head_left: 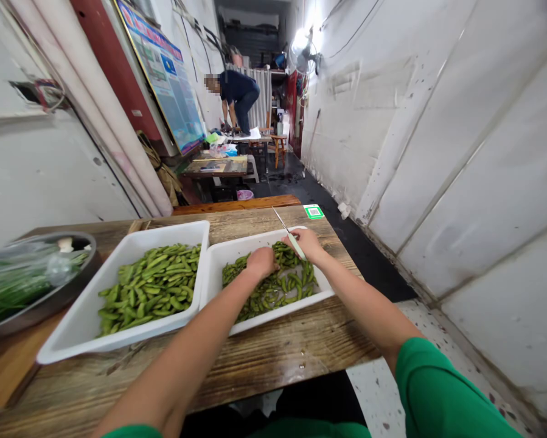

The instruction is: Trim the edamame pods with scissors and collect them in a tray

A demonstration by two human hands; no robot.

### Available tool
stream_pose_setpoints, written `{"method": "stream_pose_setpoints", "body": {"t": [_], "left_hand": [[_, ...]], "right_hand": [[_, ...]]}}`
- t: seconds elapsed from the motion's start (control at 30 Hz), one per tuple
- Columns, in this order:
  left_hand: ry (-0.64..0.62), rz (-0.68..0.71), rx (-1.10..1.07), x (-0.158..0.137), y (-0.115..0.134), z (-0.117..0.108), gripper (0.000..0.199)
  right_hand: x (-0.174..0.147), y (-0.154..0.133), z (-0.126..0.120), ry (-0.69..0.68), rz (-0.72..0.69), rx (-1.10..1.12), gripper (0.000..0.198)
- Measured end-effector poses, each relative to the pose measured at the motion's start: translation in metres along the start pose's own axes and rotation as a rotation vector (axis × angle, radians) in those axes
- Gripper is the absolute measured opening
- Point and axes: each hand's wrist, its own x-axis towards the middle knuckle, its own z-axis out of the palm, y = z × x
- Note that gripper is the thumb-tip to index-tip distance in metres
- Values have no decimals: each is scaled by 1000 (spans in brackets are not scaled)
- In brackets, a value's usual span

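Note:
My right hand (308, 243) is closed round the pale green handle of a knife (295, 244), its thin blade pointing up and away over the far rim of the right white tray (219, 261). My left hand (261, 263) reaches down into that tray, fingers curled among the edamame pods (296, 283); their tips are hidden, so what they pinch cannot be made out. Beside it on the left stands a second white tray (79, 316), holding a big heap of edamame pods (152, 283). Both trays rest on a wooden table (273, 359).
At the left, a metal basin (84, 267) holds bagged green vegetables (22, 280), near a wooden board (17, 359). A QR code card (314, 212) lies at the table's far right corner. Beyond are a bench (236, 204), another table (216, 167) and a person bending over (239, 91).

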Motion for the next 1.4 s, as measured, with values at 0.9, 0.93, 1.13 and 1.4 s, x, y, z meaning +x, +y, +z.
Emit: {"method": "stream_pose_setpoints", "body": {"t": [0.9,0.93,1.13,1.4], "left_hand": [[-145,-79,-992,-52,-37,-33,32],[-143,-70,-979,-52,-36,-33,32],[-124,-74,-952,-51,-37,-31,26],[-90,-366,-1392,-48,-42,-43,8]], "right_hand": [[-50,-24,3,-548,-93,144,48],[-50,-24,3,-551,-92,144,48],[-52,-25,0,-567,-25,153,46],[-52,-16,6,-761,170,385,44]]}}
